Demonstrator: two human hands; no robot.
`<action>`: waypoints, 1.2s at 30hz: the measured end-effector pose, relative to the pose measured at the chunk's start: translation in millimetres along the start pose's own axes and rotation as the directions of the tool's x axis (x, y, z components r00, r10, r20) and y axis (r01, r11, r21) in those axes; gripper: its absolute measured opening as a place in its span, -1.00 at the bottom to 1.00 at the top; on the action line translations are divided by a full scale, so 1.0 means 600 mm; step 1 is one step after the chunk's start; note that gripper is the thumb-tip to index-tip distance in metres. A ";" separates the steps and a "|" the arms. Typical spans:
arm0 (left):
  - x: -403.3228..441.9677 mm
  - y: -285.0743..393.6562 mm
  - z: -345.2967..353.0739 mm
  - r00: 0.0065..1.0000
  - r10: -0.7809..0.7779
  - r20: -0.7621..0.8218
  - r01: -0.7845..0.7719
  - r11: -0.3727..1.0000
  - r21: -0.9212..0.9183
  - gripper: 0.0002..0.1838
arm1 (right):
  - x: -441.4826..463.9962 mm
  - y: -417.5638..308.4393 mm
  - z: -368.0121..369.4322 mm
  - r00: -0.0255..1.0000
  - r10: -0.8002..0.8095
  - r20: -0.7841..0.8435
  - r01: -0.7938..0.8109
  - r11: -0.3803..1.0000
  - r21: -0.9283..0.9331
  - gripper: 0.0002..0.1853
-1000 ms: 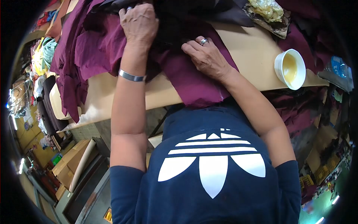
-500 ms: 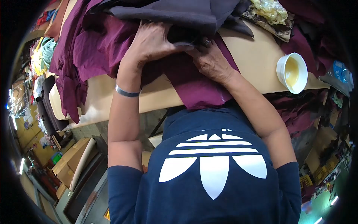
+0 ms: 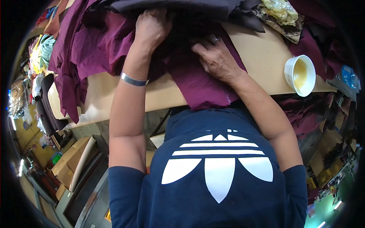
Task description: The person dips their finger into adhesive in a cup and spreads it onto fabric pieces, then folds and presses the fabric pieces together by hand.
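Observation:
Maroon cloth (image 3: 201,81) lies over the table and hangs past its front edge. My left hand (image 3: 154,28) is closed at the dark fabric (image 3: 190,8) near the top; its fingertips are hidden, and what they hold I cannot make out. A silver bracelet (image 3: 134,79) is on that wrist. My right hand (image 3: 216,55), with a ring, rests on the maroon cloth with its fingers curled; the fingertips are partly lost against dark material. More crumpled maroon cloth (image 3: 102,45) lies left of my left hand.
On the tan table (image 3: 262,57), a white bowl of yellowish paste (image 3: 300,75) stands at the right. Behind it, a crumpled yellowish plastic bag (image 3: 279,13) lies on a stained piece. Cardboard boxes (image 3: 72,159) are at the lower left; a blue-labelled plastic item (image 3: 348,76) is far right.
My left hand first came down beside my right hand, then moved back up and away. The dark fabric came forward over the top of the work, then shifted slightly back. My right hand stayed nearly in place.

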State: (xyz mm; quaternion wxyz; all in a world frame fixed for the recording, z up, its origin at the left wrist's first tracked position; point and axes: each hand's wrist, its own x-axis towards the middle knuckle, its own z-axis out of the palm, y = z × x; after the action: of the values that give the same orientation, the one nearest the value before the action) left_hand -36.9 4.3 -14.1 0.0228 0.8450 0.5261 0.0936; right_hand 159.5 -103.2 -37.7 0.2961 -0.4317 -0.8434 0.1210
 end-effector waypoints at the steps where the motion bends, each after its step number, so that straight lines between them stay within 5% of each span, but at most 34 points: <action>1: 0.000 -0.002 0.010 0.993 -0.087 0.079 0.078 0.991 0.110 -0.72 | 0.000 0.000 0.000 1.000 -0.005 0.002 0.005 1.000 -0.013 -0.74; 2: -0.008 -0.005 0.021 0.975 0.042 -0.218 -0.037 0.999 0.025 -0.74 | 0.001 0.000 0.001 1.000 -0.008 0.003 0.008 1.000 -0.026 -0.74; 8: -0.031 0.000 0.018 0.947 0.089 -0.308 -0.064 0.994 0.091 -0.63 | -0.001 0.004 0.005 0.998 -0.028 -0.055 0.027 1.000 -0.003 -0.72; 11: -0.041 0.009 -0.008 0.928 0.177 -0.328 -0.176 0.984 0.032 -0.59 | -0.001 0.000 0.001 1.000 -0.008 -0.012 0.007 1.000 -0.017 -0.70; 17: -0.033 0.012 -0.009 0.963 0.083 -0.258 -0.115 0.987 -0.113 -0.60 | -0.002 -0.008 0.002 1.000 -0.008 -0.023 0.006 0.995 -0.095 -0.66; 20: -0.029 0.006 -0.015 0.994 0.030 0.101 -0.020 0.995 -0.099 -0.61 | -0.002 -0.005 0.005 1.000 -0.009 0.011 0.010 0.995 -0.098 -0.66; 23: -0.021 0.046 -0.042 0.924 0.320 -0.209 -0.331 0.943 -0.023 -0.57 | 0.001 -0.005 -0.003 1.000 0.001 0.020 -0.001 1.000 0.004 -0.66; 27: -0.023 0.048 -0.035 0.942 0.292 -0.163 -0.325 0.915 -0.240 -0.49 | -0.002 0.002 0.006 1.000 -0.002 -0.013 0.002 1.000 -0.014 -0.66; 31: -0.006 0.026 0.000 0.907 0.404 -0.122 -0.404 0.914 0.023 -0.63 | -0.001 0.005 0.011 0.995 -0.044 -0.085 0.042 0.999 -0.035 -0.69; 36: 0.009 0.021 -0.010 0.920 0.280 -0.274 -0.301 0.953 -0.035 -0.74 | -0.001 0.004 0.007 0.997 -0.035 -0.065 0.036 0.999 0.025 -0.70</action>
State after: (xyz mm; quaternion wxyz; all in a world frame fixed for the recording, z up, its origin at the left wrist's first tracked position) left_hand -24.4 2.8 -5.5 -0.0299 0.8919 0.3892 0.2285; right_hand 158.7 -101.9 -42.2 0.3310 -0.4164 -0.8392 0.1128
